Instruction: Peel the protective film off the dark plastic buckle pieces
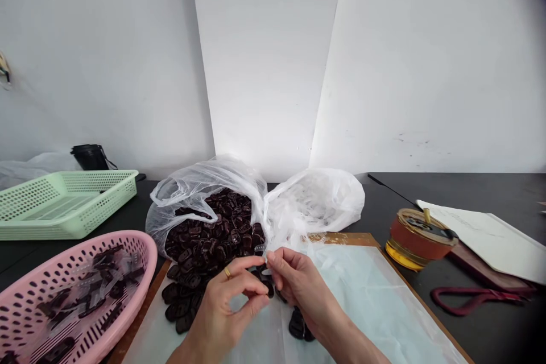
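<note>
Right hand: you're pinching a clear tab over the sheet | left hand: you're curling fingers beside it, grip unclear | dark pieces: spilling from bag onto sheet

The basket is smooth pink plastic. The dark pieces look glossy; the desk is matt black.
</note>
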